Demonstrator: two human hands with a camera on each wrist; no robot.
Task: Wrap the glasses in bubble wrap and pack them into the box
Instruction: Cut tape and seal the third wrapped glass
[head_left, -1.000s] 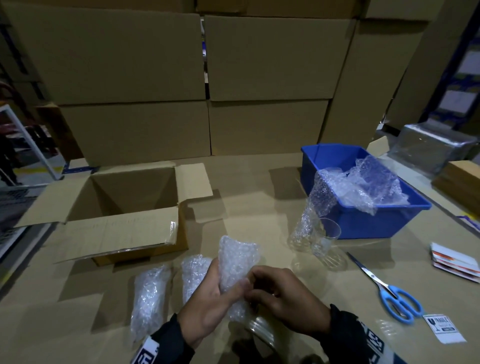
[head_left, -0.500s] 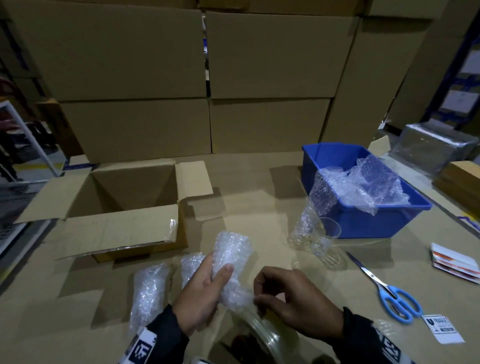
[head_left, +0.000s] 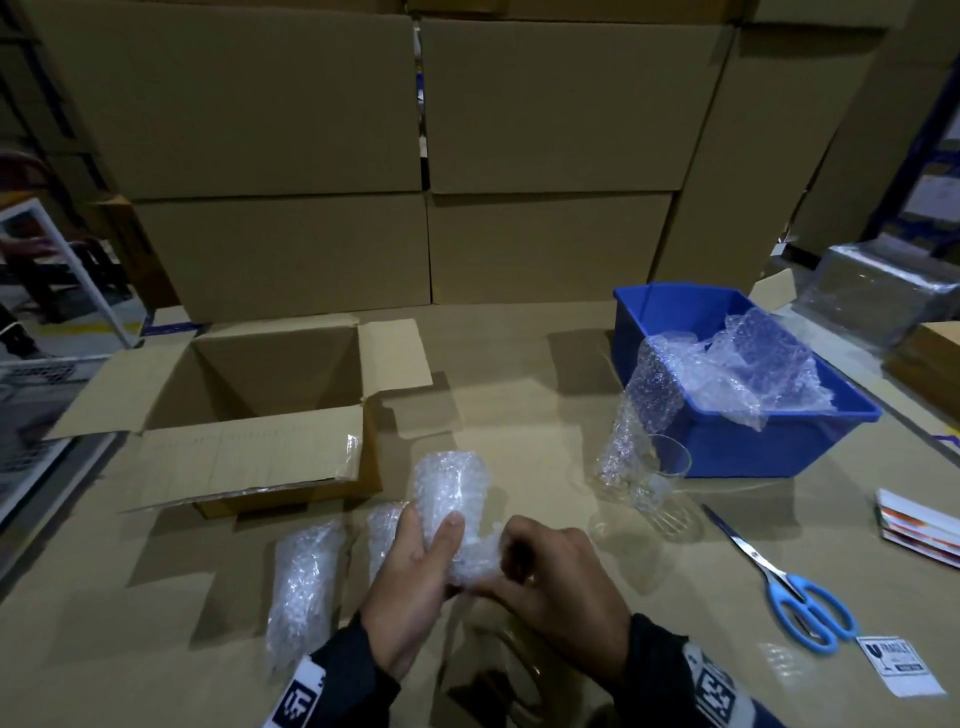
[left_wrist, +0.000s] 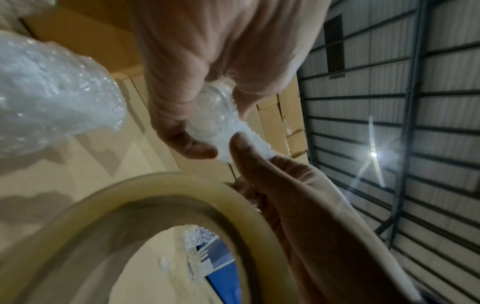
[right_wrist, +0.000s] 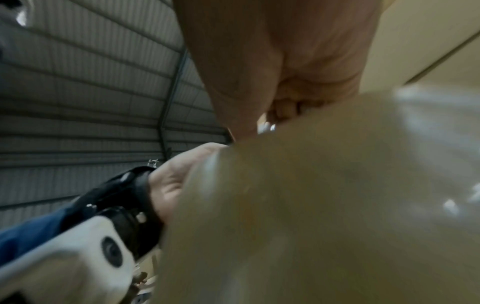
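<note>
Bubble-wrapped glass (head_left: 451, 499) near-upright, gripped by left hand (head_left: 410, 587).

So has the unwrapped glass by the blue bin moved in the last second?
No. The unwrapped glass stands at the same spot against the near-left corner of the blue bin.

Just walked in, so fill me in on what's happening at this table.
A person is wrapping glasses. The left hand grips a glass wrapped in clear bubble wrap, while the right hand pinches the wrap's loose lower end. Two finished bubble-wrapped bundles lie on the table. The open cardboard box looks empty so far, and a bare clear drinking glass waits beside the blue plastic bin.
</note>
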